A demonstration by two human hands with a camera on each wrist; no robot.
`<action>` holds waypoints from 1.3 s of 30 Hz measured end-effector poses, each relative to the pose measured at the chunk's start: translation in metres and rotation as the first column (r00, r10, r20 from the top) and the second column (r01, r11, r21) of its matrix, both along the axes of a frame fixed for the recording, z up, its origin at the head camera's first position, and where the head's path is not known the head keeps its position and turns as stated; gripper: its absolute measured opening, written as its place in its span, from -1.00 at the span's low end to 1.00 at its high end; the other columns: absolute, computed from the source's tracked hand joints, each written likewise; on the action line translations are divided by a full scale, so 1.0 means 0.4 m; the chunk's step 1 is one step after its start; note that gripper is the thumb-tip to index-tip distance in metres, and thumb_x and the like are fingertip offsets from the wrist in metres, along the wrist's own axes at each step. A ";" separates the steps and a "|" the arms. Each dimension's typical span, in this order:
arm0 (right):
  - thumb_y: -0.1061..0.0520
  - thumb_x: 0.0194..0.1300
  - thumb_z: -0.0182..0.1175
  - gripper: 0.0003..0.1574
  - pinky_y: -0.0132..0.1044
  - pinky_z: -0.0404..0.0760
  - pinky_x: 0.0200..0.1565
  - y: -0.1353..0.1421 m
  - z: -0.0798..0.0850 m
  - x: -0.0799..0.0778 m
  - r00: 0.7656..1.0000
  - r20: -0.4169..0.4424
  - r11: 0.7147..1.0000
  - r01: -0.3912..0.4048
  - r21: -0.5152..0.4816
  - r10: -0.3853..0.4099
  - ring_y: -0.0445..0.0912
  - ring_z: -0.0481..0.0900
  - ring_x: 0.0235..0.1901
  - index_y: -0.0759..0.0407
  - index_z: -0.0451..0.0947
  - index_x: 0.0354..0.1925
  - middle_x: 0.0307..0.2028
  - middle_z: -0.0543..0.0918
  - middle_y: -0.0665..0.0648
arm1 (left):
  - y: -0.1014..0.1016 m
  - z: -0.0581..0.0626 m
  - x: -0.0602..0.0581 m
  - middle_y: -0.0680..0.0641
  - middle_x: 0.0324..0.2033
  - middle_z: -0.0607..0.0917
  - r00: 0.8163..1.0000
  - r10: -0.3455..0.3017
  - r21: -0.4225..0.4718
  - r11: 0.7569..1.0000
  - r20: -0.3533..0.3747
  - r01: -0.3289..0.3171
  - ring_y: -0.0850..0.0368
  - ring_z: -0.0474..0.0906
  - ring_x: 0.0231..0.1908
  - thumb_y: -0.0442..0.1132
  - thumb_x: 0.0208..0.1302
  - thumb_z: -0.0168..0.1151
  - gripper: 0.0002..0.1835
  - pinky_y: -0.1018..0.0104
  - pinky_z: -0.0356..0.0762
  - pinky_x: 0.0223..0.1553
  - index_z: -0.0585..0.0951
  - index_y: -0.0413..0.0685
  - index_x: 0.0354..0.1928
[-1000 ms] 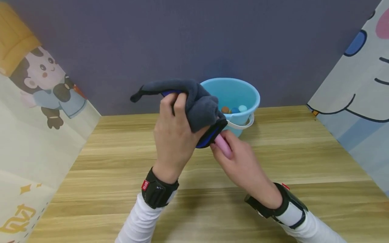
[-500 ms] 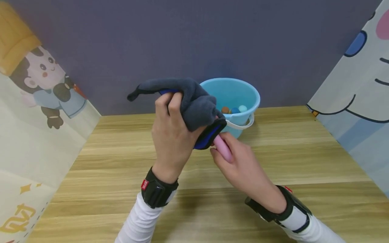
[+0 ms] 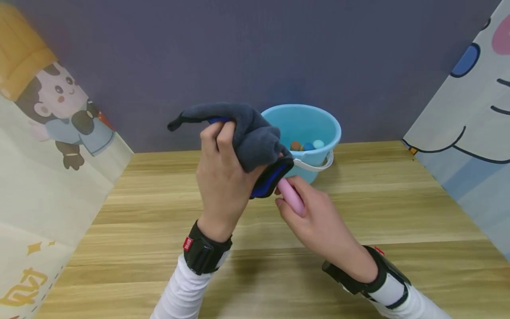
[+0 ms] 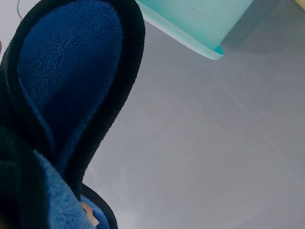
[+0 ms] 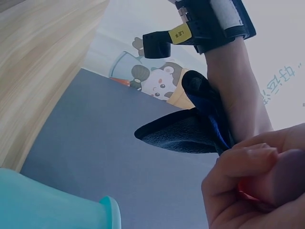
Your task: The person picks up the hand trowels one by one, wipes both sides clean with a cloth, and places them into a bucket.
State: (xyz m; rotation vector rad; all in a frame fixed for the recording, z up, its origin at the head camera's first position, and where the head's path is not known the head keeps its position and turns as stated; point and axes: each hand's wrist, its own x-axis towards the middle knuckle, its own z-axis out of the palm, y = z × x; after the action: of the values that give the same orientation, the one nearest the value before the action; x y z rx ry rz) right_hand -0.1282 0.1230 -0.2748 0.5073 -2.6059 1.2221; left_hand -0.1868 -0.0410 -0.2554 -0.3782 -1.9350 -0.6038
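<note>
Above the table, my left hand (image 3: 223,177) grips a bunched cloth (image 3: 256,144), dark grey on one side and blue on the other, with black edging. One corner of it sticks out to the left. My right hand (image 3: 318,221) holds a pink rod-like handle (image 3: 291,197) just below and to the right of the cloth. The handle's upper end goes in under the cloth, so what it belongs to is hidden. In the left wrist view the cloth's blue side (image 4: 71,57) hangs in a fold. The right wrist view shows the right fingers curled round the pink thing (image 5: 262,186).
Behind the hands a light blue bucket (image 3: 300,122) with a white handle (image 3: 314,166) stands on the wooden table (image 3: 159,221) by the grey back wall. Several small round things (image 3: 308,146), brown, blue and pale turquoise, lie inside it. Printed side walls stand left and right.
My left hand and the cloth have shifted slightly left. The right hand has drifted a little down, and slightly more of the pink handle shows. Both grips stay the same.
</note>
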 end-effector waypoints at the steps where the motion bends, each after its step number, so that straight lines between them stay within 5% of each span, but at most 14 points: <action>1: 0.15 0.26 0.21 -0.73 -0.27 0.54 -0.53 0.000 0.000 0.000 1.000 0.003 1.000 -0.001 0.001 0.001 -0.15 0.48 -0.56 0.10 0.52 -0.05 -0.41 0.66 0.10 | -0.001 0.000 0.000 -0.32 -0.07 0.45 1.000 -0.002 0.002 1.000 0.002 0.002 -0.14 0.56 -0.14 0.26 -0.02 0.37 -0.15 -0.07 0.75 -0.25 0.28 -0.15 0.13; 28: 0.14 0.28 0.21 -0.76 -0.31 0.52 -0.58 -0.004 0.000 0.007 0.999 0.034 0.999 -0.031 0.008 0.031 -0.16 0.47 -0.57 0.10 0.52 -0.07 -0.45 0.62 0.09 | -0.037 0.019 -0.005 -0.33 -0.08 0.44 0.999 0.025 0.076 0.997 0.031 -0.027 -0.14 0.58 -0.16 0.25 0.01 0.35 -0.17 -0.13 0.74 -0.34 0.30 -0.16 0.14; 39: 0.15 0.27 0.21 -0.78 -0.32 0.52 -0.59 -0.008 -0.003 0.006 0.999 0.036 0.999 -0.036 0.009 0.036 -0.17 0.46 -0.58 0.08 0.54 -0.09 -0.48 0.61 0.08 | -0.062 0.022 -0.015 -0.35 -0.08 0.44 0.998 0.052 0.110 0.992 0.037 -0.056 -0.14 0.54 -0.08 0.25 0.06 0.30 -0.19 -0.13 0.74 -0.22 0.32 -0.20 0.14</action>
State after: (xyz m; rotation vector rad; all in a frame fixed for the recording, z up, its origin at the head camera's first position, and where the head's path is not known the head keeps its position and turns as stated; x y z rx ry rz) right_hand -0.1257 0.1197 -0.2761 0.5416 -2.6444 1.2411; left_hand -0.1927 -0.0660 -0.2465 -0.2457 -1.9282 -0.6836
